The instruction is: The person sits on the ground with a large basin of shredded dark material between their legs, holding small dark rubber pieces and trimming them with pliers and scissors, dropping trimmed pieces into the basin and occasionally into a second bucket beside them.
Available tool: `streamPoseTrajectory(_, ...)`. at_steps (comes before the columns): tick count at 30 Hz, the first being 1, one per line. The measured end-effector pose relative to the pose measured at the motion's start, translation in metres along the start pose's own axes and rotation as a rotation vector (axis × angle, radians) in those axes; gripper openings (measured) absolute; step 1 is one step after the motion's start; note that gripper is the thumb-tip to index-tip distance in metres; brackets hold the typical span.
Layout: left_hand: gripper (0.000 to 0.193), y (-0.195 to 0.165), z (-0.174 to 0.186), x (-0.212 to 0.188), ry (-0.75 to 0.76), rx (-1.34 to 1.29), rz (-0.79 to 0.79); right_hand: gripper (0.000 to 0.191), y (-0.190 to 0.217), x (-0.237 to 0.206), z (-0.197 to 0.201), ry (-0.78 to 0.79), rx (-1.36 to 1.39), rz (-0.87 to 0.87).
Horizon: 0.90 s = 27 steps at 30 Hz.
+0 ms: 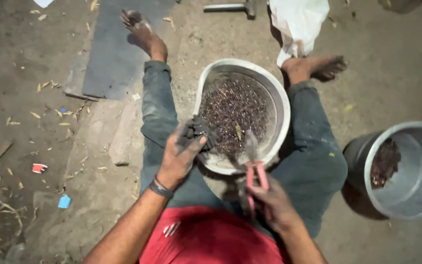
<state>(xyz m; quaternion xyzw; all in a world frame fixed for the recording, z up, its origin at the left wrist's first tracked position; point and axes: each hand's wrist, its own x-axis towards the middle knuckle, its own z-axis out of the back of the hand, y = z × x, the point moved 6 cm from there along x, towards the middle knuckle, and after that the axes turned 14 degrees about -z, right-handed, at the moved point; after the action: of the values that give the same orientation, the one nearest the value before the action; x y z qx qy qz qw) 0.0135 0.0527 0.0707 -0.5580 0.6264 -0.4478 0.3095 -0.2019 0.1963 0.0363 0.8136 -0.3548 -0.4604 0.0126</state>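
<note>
**me:** ok so looking down from the head cam, I'm sat on the floor (211,44) with both legs stretched out and a dented metal basin (282,102) sitting between my knees. It's full of small dark reddish-brown bits (235,110), can't tell exactly what they are at this resolution.

**other:** what are the hands doing?

**me:** left hand (179,154) is closed around a dark clump (200,128), fingers curled over it, right at the near-left rim of the basin. Right hand (274,203) is wrapped round the pink handles of a pair of pliers (254,164), grip pressed together. The nose of the pliers points up over the near edge of the basin, just beside the clump. Whether the tips actually touch the clump, I can't tell, it's blurry there.

**other:** anything else nearby?

**me:** yeah, a second round metal pot (416,195) on my right, well apart from the basin, with a smaller heap of dark stuff against its inner wall. A white plastic bag (299,22) lies past my right foot, and there's a hammer (230,7) on the floor at the top edge of view. A grey slab (116,54) lies under my left foot. Dry leaves and a couple of scraps, one red, one blue, are scattered off to the left. Black bands on my left wrist too.
</note>
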Motion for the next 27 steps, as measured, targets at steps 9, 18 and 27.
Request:
streamPoseTrajectory(9,0.046,-0.028,-0.033,-0.007,0.103,0.672,-0.391,0.045,0.015,-0.014,-0.016,-0.58,-0.963,0.505)
streamPoseTrajectory(18,0.058,-0.033,-0.042,-0.008,0.153,0.8,-0.6,0.027,0.029,-0.022,-0.045,-0.458,-1.178,0.691)
streamPoseTrajectory(27,0.056,-0.036,-0.043,-0.008,0.215,0.844,-0.622,0.028,0.033,-0.031,-0.059,-0.596,-1.293,0.747)
